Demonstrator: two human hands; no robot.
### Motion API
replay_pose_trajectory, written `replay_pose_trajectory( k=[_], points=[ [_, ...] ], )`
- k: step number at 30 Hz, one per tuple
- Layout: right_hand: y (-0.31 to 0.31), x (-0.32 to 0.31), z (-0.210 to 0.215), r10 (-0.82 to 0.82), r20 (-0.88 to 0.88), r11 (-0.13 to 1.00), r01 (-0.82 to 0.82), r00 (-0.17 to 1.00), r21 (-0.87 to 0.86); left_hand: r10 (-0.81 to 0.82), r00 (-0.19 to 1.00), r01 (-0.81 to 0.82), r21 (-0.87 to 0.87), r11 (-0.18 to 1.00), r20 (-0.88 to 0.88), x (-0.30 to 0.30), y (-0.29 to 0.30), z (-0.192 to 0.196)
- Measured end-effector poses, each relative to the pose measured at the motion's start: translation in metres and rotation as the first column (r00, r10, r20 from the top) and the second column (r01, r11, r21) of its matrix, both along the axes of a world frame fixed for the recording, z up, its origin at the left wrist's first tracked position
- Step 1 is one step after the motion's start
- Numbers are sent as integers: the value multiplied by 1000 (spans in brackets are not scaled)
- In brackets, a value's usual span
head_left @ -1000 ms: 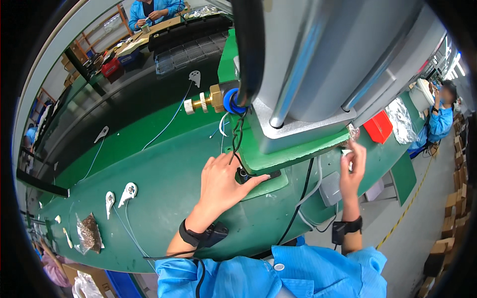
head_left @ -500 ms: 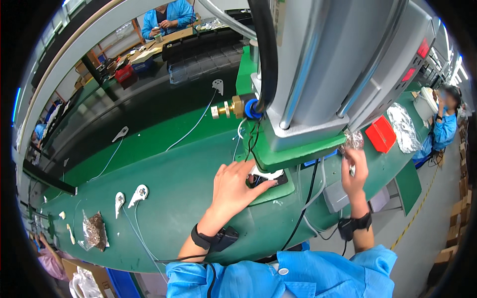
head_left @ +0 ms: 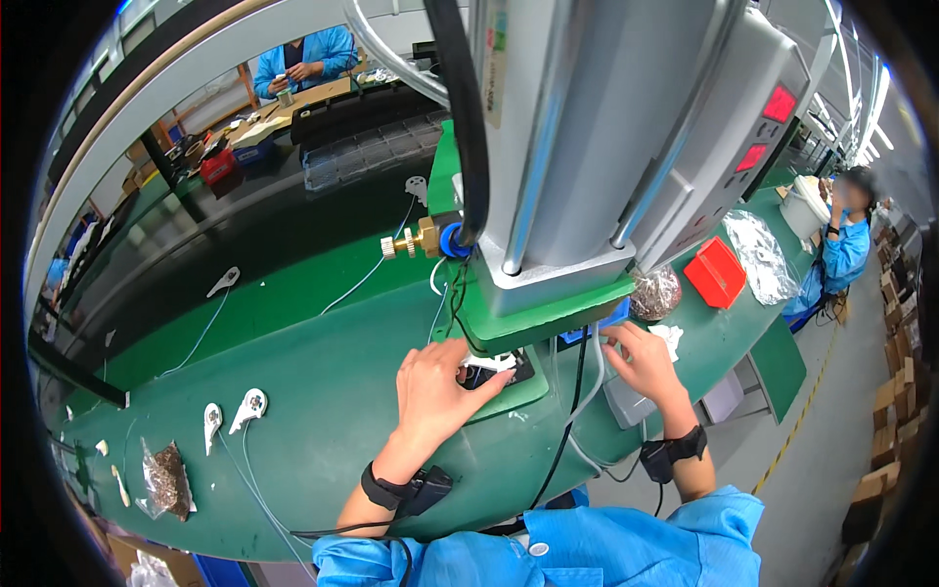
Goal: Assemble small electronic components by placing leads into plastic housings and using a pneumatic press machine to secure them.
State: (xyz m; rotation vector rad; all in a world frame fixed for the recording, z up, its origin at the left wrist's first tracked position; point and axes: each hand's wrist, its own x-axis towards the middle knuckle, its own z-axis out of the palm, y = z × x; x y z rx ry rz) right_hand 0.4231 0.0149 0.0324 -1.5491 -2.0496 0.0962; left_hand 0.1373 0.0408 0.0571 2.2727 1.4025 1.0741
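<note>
My left hand lies at a black fixture beneath the press machine's green head. Its thumb and fingers curve round a white plastic part seated there. My right hand hovers by the blue bin, behind the hoses. Its fingertips are drawn together, and whatever they hold is too small to make out. Above both hands stands the silver press machine with its green plate.
A clear bag of small parts, a red bin and clear plastic wrap lie to the right. On the left are white parts with cables and another bag. Cables and hoses cross near my right hand. Co-workers sit farther off.
My right hand has come left and nearer, from beside the bag of small parts to the blue bin. My left hand stays at the fixture. The whole view has shifted slightly.
</note>
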Motion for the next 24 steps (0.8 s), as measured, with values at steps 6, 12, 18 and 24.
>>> replay_pose_trajectory(
  k=[6, 12, 18, 24],
  points=[
    [31, -10, 45, 169, 125, 931, -116, 978, -347, -37, 996, 49, 152, 987, -77, -3, 15, 7],
    [98, 9, -12, 286, 174, 917, -216, 942, -336, -162, 977, 164, -2, 986, 135, -3, 24, 6],
    [109, 1, -20, 306, 179, 952, -299, 935, -66, -212, 973, 209, 47, 977, 92, -12, 31, 2],
    [112, 17, -51, 232, 194, 968, -208, 953, -139, -113, 993, 112, 38, 993, 43, -59, 36, 42]
  ],
)
